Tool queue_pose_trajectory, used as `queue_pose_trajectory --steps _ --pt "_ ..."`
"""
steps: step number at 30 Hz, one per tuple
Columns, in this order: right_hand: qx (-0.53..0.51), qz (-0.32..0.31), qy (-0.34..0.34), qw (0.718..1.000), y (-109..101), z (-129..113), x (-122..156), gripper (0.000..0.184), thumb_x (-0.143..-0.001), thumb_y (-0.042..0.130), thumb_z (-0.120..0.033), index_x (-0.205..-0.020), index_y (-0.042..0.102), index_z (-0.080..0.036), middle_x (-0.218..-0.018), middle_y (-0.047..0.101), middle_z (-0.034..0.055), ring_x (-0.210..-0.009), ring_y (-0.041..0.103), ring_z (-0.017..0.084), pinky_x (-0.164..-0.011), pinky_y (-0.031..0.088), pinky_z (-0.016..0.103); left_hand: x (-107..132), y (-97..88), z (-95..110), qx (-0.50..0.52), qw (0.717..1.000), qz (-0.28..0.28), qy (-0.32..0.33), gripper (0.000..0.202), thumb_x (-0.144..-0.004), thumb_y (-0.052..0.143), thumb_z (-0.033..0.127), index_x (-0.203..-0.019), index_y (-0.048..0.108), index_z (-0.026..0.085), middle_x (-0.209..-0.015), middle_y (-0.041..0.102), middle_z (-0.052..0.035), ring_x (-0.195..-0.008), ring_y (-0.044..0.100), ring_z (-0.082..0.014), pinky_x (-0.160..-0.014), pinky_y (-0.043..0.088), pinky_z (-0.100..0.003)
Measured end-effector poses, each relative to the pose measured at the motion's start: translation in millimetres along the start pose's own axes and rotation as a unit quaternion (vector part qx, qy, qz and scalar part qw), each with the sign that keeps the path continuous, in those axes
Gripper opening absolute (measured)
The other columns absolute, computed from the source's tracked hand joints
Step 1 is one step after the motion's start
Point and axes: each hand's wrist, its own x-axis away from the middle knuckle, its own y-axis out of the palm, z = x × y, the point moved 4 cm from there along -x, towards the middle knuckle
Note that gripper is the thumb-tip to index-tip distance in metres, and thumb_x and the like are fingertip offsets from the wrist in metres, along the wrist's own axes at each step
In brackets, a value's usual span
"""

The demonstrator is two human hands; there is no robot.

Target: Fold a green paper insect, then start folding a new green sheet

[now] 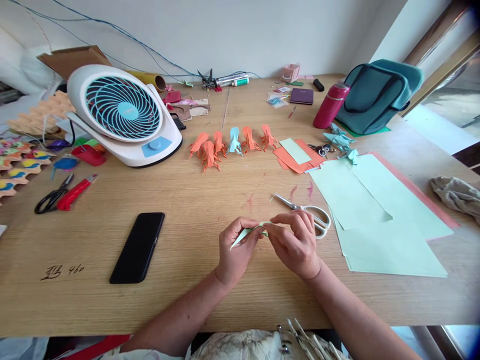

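Between my two hands is a small folded piece of light green paper (242,237), narrow and pointed toward the lower left. My left hand (237,250) pinches it from the left side. The fingertips of my right hand (296,242) grip its right end, partly hiding it. White-handled scissors (317,215) lie just behind my right hand, their blades pointing to the upper left. Farther back stand several orange folded-paper insects (210,156) and one light blue paper insect (234,141).
Light green sheets (390,250) lie at the right, with orange paper (296,159) behind. A black phone (137,247), a red cutter (77,192) and a white fan (125,115) are at the left. A pink bottle (331,105) and teal bag (375,100) stand back right.
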Motion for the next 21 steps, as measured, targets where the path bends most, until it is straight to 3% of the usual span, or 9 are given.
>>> queue_pose_trajectory --steps 3,9,12,15,21 --pt "-0.063 -0.036 0.039 0.997 5.9 2.8 1.2 0.022 -0.086 0.064 -0.005 -0.096 0.062 -0.025 -0.106 0.072 0.0061 -0.085 0.063 0.021 -0.078 0.045 0.039 -1.6 -3.7 4.9 -0.070 0.996 -0.011 0.062 0.007 -0.087 0.073 0.024 -0.086 0.068 0.018 -0.085 0.072 -0.0031 -0.073 0.068 -0.0136 -0.069 0.055 -0.025" --pt "-0.226 -0.077 0.119 0.964 11.0 7.7 -2.8 0.017 -0.090 0.058 -0.007 -0.096 0.062 -0.023 -0.092 0.071 0.0043 -0.087 0.064 0.021 -0.080 0.049 0.039 -9.6 -8.7 9.2 -0.113 0.987 -0.043 0.109 0.002 -0.089 0.069 0.022 -0.089 0.069 0.020 -0.090 0.070 -0.0041 -0.078 0.069 -0.0147 -0.073 0.056 -0.026" --pt "-0.323 -0.131 0.234 0.908 15.2 18.7 -1.9 0.005 -0.093 0.060 -0.019 -0.094 0.064 -0.022 -0.092 0.068 0.0048 -0.089 0.064 0.020 -0.082 0.050 0.037 -15.3 -9.1 12.6 -0.124 0.981 -0.067 0.131 0.002 -0.088 0.071 0.021 -0.087 0.069 0.020 -0.086 0.070 -0.0034 -0.075 0.068 -0.0139 -0.072 0.055 -0.026" --pt "-0.403 -0.164 0.330 0.838 20.7 32.3 3.3 0.008 -0.092 0.064 -0.029 -0.093 0.064 -0.021 -0.088 0.066 0.0035 -0.083 0.062 0.018 -0.079 0.051 0.034 -20.1 -8.4 15.7 -0.136 0.975 -0.103 0.141 0.003 -0.087 0.072 0.022 -0.085 0.070 0.020 -0.083 0.071 -0.0041 -0.075 0.068 -0.0146 -0.071 0.054 -0.026" --pt "-0.496 -0.254 0.374 0.741 29.8 41.7 8.5 0.021 -0.086 0.070 -0.030 -0.102 0.061 -0.020 -0.083 0.065 0.0010 -0.076 0.061 0.015 -0.073 0.049 0.030 -24.2 -7.5 14.9 -0.144 0.964 -0.179 0.134 0.004 -0.087 0.072 0.023 -0.085 0.072 0.019 -0.080 0.071 -0.0041 -0.073 0.067 -0.0145 -0.069 0.052 -0.025"
